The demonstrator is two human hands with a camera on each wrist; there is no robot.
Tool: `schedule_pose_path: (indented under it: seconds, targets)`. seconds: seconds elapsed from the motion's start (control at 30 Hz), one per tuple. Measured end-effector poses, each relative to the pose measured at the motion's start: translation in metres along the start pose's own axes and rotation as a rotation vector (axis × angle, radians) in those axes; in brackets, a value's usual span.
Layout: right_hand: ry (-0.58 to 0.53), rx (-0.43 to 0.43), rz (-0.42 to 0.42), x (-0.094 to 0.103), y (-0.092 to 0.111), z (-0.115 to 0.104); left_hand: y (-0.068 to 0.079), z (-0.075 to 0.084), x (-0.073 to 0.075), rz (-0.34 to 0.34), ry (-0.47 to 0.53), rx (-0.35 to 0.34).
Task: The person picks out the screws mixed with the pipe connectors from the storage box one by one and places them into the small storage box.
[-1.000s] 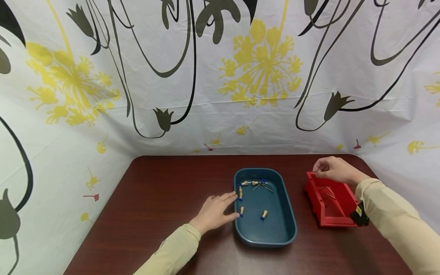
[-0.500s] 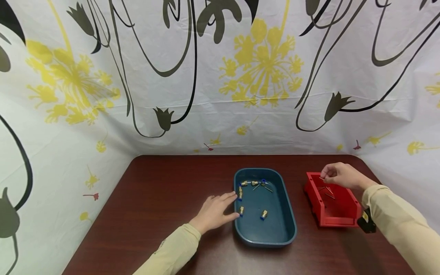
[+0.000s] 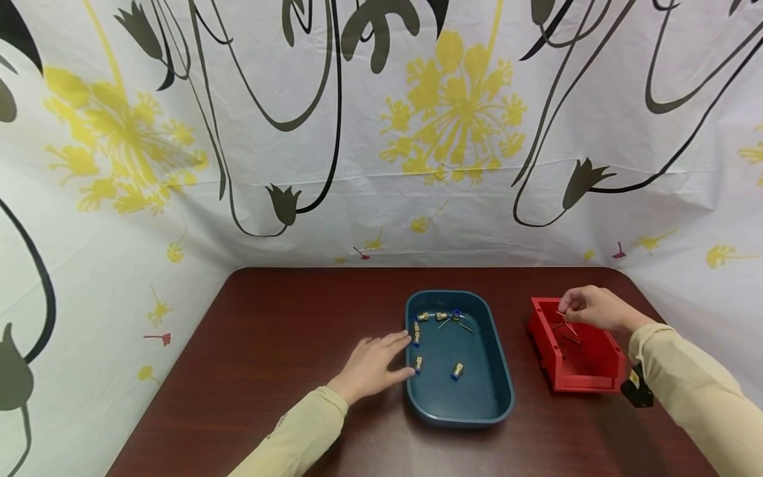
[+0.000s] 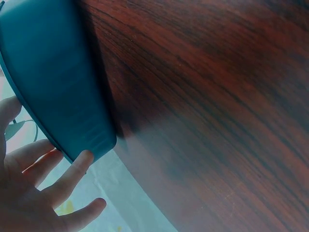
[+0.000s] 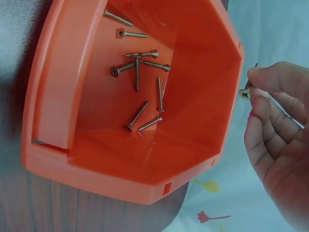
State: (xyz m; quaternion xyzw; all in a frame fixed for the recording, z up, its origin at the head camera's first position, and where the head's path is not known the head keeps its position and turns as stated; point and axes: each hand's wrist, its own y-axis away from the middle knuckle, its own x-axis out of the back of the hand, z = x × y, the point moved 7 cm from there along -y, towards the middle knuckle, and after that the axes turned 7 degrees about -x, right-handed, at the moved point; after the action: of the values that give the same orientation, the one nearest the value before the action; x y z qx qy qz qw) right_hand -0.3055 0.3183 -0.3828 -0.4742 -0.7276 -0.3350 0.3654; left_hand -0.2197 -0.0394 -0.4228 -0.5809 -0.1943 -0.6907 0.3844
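Observation:
My right hand is above the far part of a red bin. Thumb and finger pinch a cross-head screw, whose head shows plainly in the right wrist view. Several more screws lie loose on the bin floor. At the left side of a blue tray, my left hand has its fingers spread, with fingertips touching the rim. Inside that tray are several brass fittings with blue ends, plus a couple of thin screws toward the back.
Both containers stand on a dark wooden table, the red bin to the right of the tray. A patterned cloth hangs behind the table and along its sides. A black device sits at my right wrist, close to the bin's front corner.
My right hand has moved rightward and a little nearer, from the bin's far left corner to over its inside, holding the screw. The left hand and the tray have stayed in place.

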Motion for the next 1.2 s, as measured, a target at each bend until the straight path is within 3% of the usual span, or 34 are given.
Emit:
schedule_pose_path:
  seconds: [0.87, 1.2]
  targets:
    - [-0.003, -0.014, 0.012, 0.000, 0.001, 0.000, 0.001, -0.001, -0.001, -0.010, 0.011, 0.011]
    - [0.020, 0.045, 0.079, 0.011, -0.010, -0.029, 0.000, -0.002, -0.001, -0.016, 0.005, 0.014]
